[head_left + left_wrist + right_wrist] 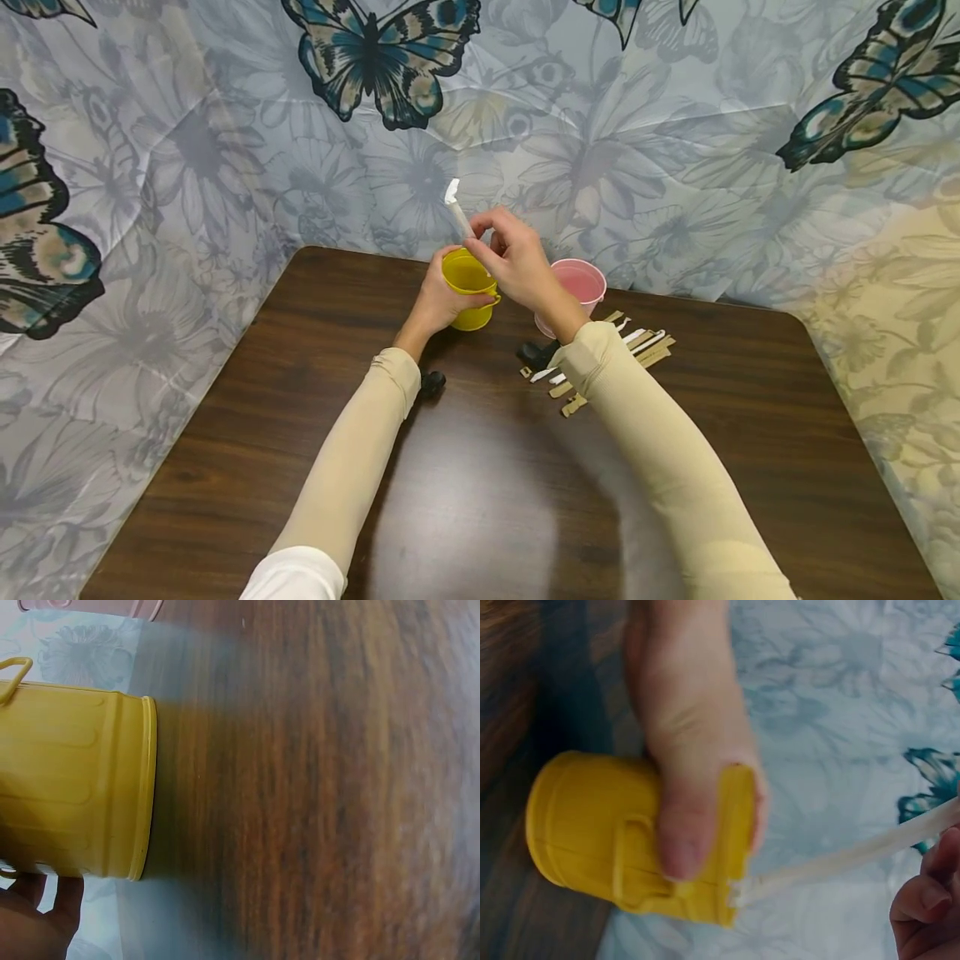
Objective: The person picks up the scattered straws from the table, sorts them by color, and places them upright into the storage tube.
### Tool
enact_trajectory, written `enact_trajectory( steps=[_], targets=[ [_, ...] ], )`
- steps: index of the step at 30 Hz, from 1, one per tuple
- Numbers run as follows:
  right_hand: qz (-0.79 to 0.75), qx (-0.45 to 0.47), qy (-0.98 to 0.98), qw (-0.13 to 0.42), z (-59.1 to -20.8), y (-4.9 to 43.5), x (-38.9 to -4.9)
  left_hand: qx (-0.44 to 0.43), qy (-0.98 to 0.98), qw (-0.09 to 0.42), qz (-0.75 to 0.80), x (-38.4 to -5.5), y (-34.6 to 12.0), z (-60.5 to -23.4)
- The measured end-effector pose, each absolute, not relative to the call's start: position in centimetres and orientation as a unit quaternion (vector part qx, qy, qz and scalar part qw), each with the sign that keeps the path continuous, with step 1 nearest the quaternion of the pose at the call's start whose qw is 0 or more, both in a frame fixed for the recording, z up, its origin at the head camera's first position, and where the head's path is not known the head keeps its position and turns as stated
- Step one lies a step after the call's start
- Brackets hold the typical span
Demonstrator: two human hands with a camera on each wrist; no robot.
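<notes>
My left hand (442, 296) grips a small yellow bucket (472, 319) by its side, the thumb across it below the rim. The bucket is upright, its base close to the table in the left wrist view. Above it my right hand (517, 254) pinches a slender white stick (458, 212) between thumb and fingers. Its upper end is bent and flattened, slanting up to the left in the head view. In the right wrist view the stick's other, ragged end is right at the bucket's rim (739, 825). What kind of stick it is, I cannot tell.
A pink bucket (577, 279) stands right of the yellow one, partly behind my right forearm. Several tan strips (654, 353) and white sticks (647, 342) lie in a row in front of it, partly hidden by the sleeve. The brown table (262, 375) meets a butterfly-patterned cloth behind.
</notes>
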State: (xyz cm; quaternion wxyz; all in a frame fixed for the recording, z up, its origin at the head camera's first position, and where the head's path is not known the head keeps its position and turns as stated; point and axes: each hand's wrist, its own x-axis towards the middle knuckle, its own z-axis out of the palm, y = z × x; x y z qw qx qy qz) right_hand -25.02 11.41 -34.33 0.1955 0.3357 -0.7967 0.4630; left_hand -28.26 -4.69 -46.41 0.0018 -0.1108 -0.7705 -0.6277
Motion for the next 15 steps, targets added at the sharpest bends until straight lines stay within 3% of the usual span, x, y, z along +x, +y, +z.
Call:
enact_trajectory(
  steps=[15],
  targets=[
    [0.407, 0.336, -0.839, 0.135, -37.1, 11.7, -25.4, -0.121, -0.779, 0.002, -0.615, -28.4, -4.6, -46.4]
  ],
)
